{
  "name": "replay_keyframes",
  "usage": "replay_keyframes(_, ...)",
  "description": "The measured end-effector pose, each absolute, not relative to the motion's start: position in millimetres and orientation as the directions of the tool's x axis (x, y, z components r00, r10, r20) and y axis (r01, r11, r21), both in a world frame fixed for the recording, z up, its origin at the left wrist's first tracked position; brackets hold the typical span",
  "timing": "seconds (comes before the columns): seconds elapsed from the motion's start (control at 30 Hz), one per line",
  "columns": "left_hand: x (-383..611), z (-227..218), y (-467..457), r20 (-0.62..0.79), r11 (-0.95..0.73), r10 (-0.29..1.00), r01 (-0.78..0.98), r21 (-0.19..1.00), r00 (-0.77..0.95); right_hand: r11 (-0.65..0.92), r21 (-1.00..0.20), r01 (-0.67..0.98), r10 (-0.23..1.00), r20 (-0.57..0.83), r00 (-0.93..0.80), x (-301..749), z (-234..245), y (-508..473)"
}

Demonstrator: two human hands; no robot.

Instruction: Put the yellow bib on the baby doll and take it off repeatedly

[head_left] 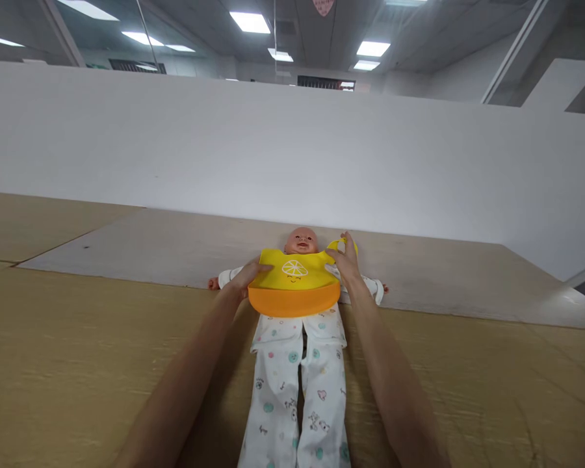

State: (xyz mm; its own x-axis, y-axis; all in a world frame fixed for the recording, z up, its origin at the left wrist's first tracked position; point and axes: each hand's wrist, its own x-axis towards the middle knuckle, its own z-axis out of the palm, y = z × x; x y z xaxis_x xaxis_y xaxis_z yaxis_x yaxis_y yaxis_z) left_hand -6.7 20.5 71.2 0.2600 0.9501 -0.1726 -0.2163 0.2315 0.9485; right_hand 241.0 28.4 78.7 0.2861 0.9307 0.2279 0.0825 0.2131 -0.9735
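Pretty simple setup: the left hand (pixel 246 278) lies spread against the yellow-orange silicone bib (pixel 295 279), while the right hand (pixel 346 257) pinches its yellow strap (pixel 338 244) beside a pajama-clad baby doll's (pixel 301 240) neck.

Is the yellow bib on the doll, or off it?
On: the yellow bib lies across the baby doll's chest, below its chin.

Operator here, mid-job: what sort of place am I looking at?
Probably an indoor work or training room, not a home: ceiling light panels, a white partition, and a baby doll on a tan board.
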Motion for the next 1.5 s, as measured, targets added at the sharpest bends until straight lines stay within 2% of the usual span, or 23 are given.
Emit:
replay_keyframes(0.1,-1,70,23,-0.172,0.236,0.949,-0.232,0.944,0.264,0.152,-0.987,0.052,0.949,0.161,0.271,242,67,34)
replay_keyframes(0.27,3,64,27,-0.179,0.236,0.956,-0.244,0.941,0.231,0.065,-0.998,-0.024,0.99,0.061,0.13,241,53,39)
replay_keyframes(0.47,3,67,22,-0.173,0.182,0.983,-0.159,0.97,0.066,-0.1,-0.988,0.118,0.989,-0.086,0.118,241,71,24)
replay_keyframes(0.77,10,77,17,-0.126,0.138,0.989,-0.178,0.974,0.08,-0.171,-0.957,0.236,0.985,-0.158,0.073,250,89,10)
replay_keyframes(0.9,8,76,20,-0.173,0.193,0.979,-0.21,0.958,0.112,-0.164,-0.925,0.343,0.982,-0.121,0.143,255,88,13)
replay_keyframes(1.0,5,75,24,-0.216,0.222,0.975,-0.17,0.96,0.051,-0.136,-0.91,0.392,0.982,-0.073,0.172,254,84,16)
replay_keyframes(1.27,-1,62,35,-0.221,0.215,0.975,-0.195,0.957,-0.008,-0.11,-0.91,0.4,0.973,-0.016,0.23,259,58,31)
replay_keyframes(1.4,-2,64,34,-0.258,0.267,0.964,-0.252,0.93,0.068,-0.142,-0.896,0.42,0.96,-0.021,0.28,264,52,36)
replay_keyframes(1.5,0,72,32,-0.265,0.292,0.956,-0.338,0.895,0.123,-0.123,-0.912,0.392,0.974,-0.036,0.222,260,54,35)
